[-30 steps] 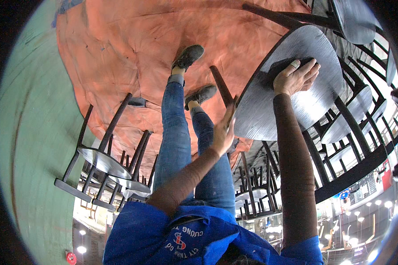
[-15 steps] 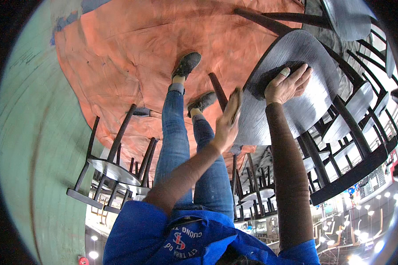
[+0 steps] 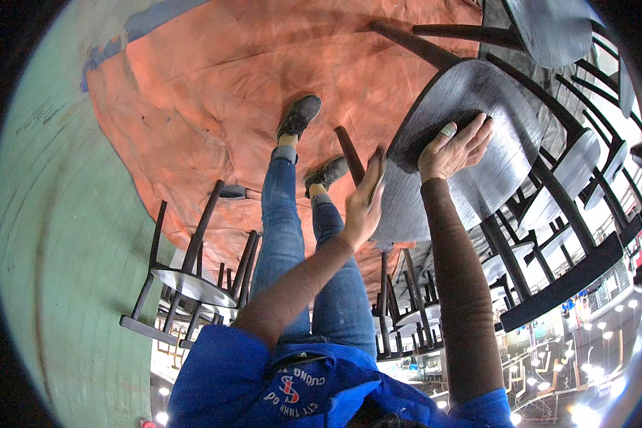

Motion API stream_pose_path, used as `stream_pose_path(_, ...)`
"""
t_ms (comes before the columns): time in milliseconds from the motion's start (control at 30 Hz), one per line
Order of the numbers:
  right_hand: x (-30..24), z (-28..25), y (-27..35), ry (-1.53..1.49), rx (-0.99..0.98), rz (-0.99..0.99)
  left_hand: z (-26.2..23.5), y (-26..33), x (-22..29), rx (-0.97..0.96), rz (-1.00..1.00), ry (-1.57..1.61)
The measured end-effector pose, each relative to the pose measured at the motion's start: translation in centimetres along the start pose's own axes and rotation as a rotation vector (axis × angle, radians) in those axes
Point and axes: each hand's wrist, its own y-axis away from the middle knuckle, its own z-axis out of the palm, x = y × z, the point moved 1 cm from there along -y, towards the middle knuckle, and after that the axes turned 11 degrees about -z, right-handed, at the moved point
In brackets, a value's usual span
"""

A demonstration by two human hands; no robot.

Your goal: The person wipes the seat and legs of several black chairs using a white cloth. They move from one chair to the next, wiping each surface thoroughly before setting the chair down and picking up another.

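Note:
A black wooden chair (image 3: 503, 167) with visible grain on its seat stands right of the middle. My right hand (image 3: 455, 148) lies flat on that seat, fingers stretched, with pale tape around the thumb. The seat beneath this palm looks dark; I cannot tell whether a thin pad is under it. At the seat's left edge is my left hand (image 3: 362, 210), its fingers straight and pointing away from me. Something thin and dark runs along those fingers, too unclear to name.
More dark chairs crowd the right side, one seat (image 3: 553, 32) at the far right. Another chair (image 3: 192, 285) stands at the left by a green surface (image 3: 71, 214). Wrinkled orange sheeting (image 3: 214, 107) covers the floor under my feet.
The whole view has shifted slightly. Both hands stay at the same chair seat; the left hand has turned a little along its edge, and the right remains flat on top.

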Motion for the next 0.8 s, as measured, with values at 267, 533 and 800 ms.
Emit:
stream_pose_path(267, -0.1, 0.0, 0.0, -0.008, 0.000, 0.004, 3.6, -13.8, 3.9, -0.030, 0.395, -0.009)
stream_pose_path(533, -0.3, -0.2, -0.2, -0.017, -0.027, 0.024, 0.6, -5.2, 2.2, -0.005, 0.168, -0.058)
stream_pose_path(800, -0.3, -0.2, -0.1, -0.030, -0.035, 0.039, 3.3, -17.8, 5.9, -0.105, 0.359, 0.018)
